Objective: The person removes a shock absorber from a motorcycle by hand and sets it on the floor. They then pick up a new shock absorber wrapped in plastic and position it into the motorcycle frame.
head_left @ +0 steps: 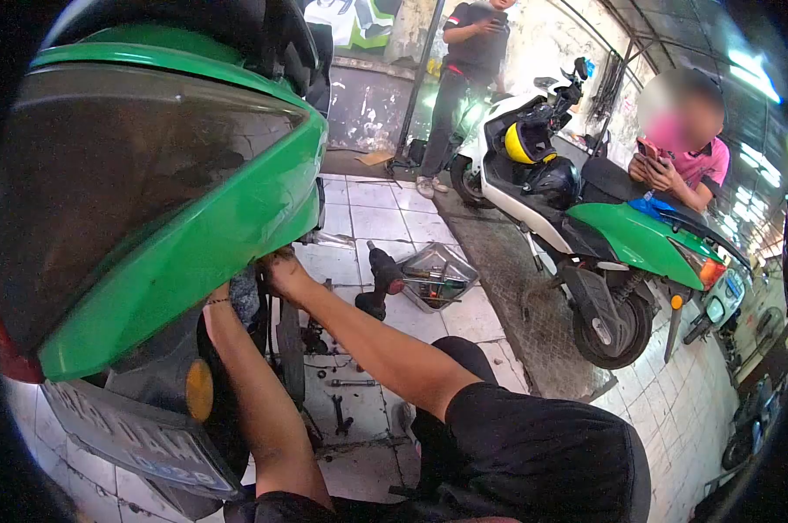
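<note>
The green scooter [263,205] is nearest the camera, its tail panel filling the upper left and left of the frame, with a round amber reflector [198,390] and a licence plate [141,427] at the lower left. Both bare forearms reach up from the bottom of the frame to its underside, left of centre.

The right hand [279,268] is just under the lower edge of the green panel; its fingers are bent and partly hidden, so I cannot tell what they grip. The left hand [218,292], a thin dark band at its wrist, goes in behind the panel — its fingers are out of sight, and I cannot tell how they are set.

On the white tiled floor [424,228], near the middle of the frame, a power tool [382,279] lies beside a metal tray [438,277] holding small tools. Below the forearms' reach, between the two arms, are a metal bar [353,383] and an open-ended wrench [341,416].

A white-and-green scooter [620,234] with a yellow helmet [528,143] stands at the upper right. A person in pink [706,166] behind it holds a phone [647,148]; another person in dark clothes [484,48] stands at the top — also holding a device [498,17].
</note>
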Available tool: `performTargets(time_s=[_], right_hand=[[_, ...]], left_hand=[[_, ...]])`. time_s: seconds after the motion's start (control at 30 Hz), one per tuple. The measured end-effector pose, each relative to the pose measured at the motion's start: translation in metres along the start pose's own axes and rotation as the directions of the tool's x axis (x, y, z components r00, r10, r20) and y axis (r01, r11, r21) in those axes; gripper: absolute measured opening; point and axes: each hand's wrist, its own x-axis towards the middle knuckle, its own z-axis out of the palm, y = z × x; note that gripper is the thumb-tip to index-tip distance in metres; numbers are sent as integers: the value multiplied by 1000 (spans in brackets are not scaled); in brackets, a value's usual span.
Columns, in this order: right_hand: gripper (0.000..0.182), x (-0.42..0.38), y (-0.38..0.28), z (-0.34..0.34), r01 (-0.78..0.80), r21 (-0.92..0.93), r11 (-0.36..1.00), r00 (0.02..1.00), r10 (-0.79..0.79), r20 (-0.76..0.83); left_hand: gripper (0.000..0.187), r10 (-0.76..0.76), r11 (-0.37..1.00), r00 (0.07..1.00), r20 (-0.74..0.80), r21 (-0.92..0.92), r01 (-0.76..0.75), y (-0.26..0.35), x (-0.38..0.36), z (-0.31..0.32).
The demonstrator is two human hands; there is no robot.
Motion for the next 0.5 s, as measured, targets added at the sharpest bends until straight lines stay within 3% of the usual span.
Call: performTargets(time_s=[0.03,0.1,0.17,0.2,0.27,0.4,0.43,0.5], right_hand=[[41,-2,-11,-2,24,-225,974,999,-14,44],[47,-5,0,5,69,-162,984,997,-65,31],[48,-3,6,17,42,65,997,964,-23,-266],[48,1,12,19,44,62,997,964,-26,-266],[54,6,23,24,206,-214,955,946,-250,-206],[59,14,60,59,189,-171,967,972,-209,-111],[59,25,83,83,168,154,974,974,-140,-177],[59,28,85,93,143,488,861,978,-48,-202]], left_hand=[[34,0,1000,1000,0,3,0,-2,-1,0],[34,3,1000,1000,-5,8,-3,-4,-1,-1],[34,2,1000,1000,-7,16,-2,-4,0,-1],[34,2,1000,1000,-8,21,-2,-4,-1,-2],[35,7,1000,1000,-10,22,-7,-4,1,-2],[36,31,999,999,-26,25,-30,-4,0,2],[36,42,999,998,-36,22,-42,-4,-1,4],[36,70,997,996,-62,-16,-71,-6,-2,14]])
